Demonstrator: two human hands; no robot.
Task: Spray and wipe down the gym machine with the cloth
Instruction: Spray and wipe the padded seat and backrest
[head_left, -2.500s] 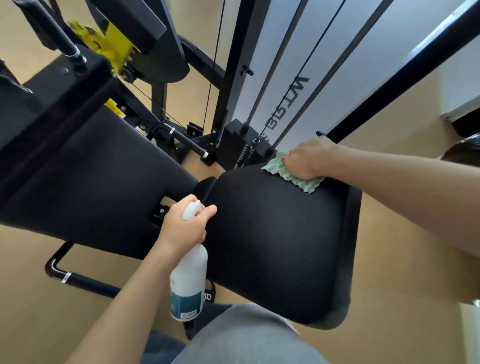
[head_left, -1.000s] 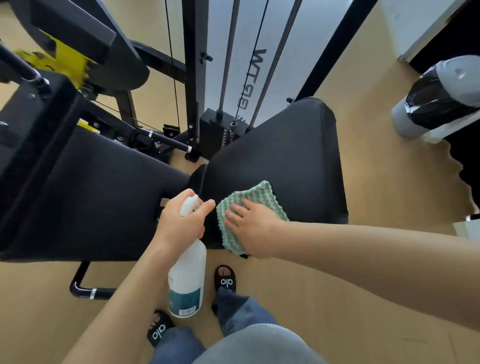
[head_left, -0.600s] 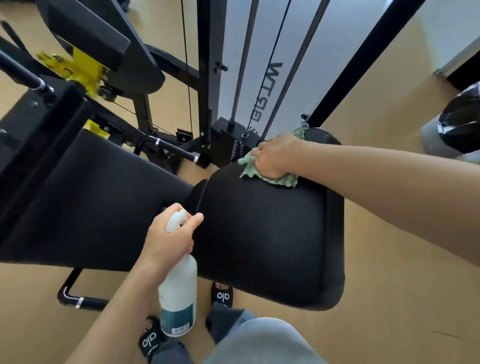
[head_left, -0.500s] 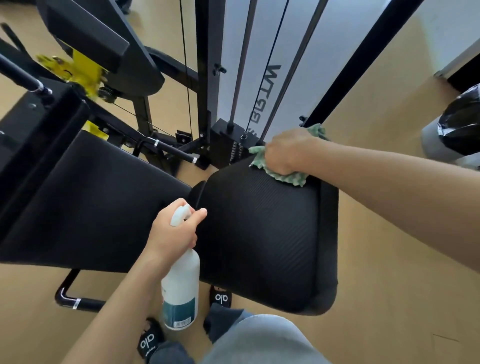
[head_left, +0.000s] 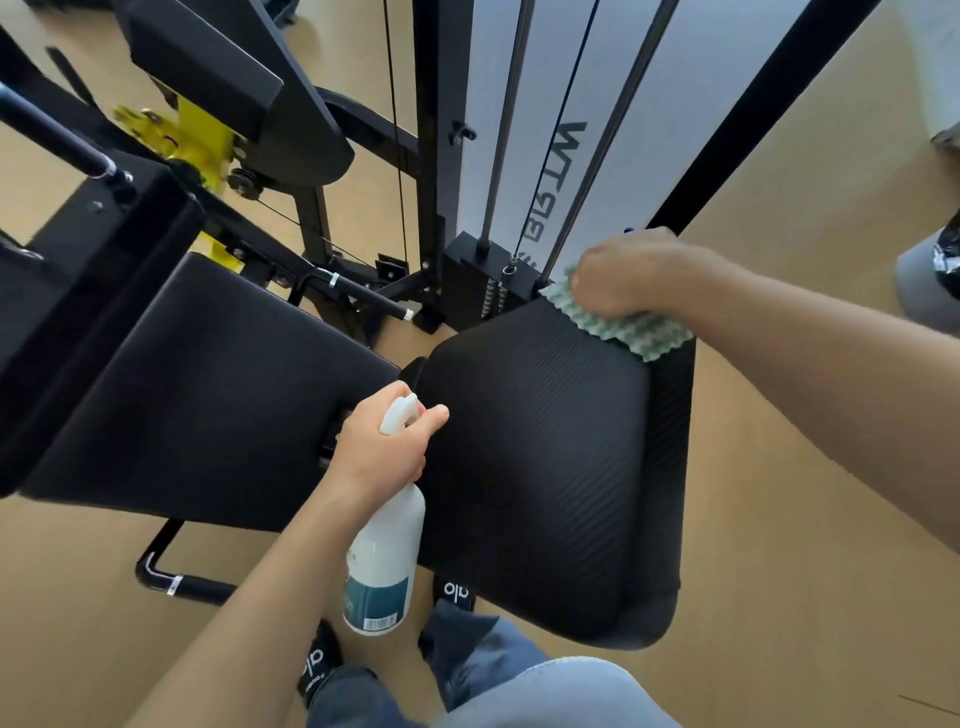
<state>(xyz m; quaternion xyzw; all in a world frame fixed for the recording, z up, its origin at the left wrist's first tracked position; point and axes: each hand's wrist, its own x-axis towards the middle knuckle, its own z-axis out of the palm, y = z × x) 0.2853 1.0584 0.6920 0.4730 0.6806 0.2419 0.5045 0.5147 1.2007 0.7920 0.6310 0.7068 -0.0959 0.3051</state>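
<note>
At far top corner of seat pad (head_left: 545, 467), right hand (head_left: 623, 275) presses green cloth (head_left: 631, 327), fingers apparently curled on it; unwiped pad runs lengthwise back toward body; left hand (head_left: 384, 452) grips spray bottle (head_left: 384, 551), held beside pad's near-left edge.

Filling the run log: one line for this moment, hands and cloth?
left hand: grips spray bottle | right hand: presses cloth on far corner of seat pad | phase: wiping

Left hand (head_left: 383, 454) is gripping low with index finger extended; right hand (head_left: 621, 278) is reaching forward, fingers curled, pressing down.
</note>
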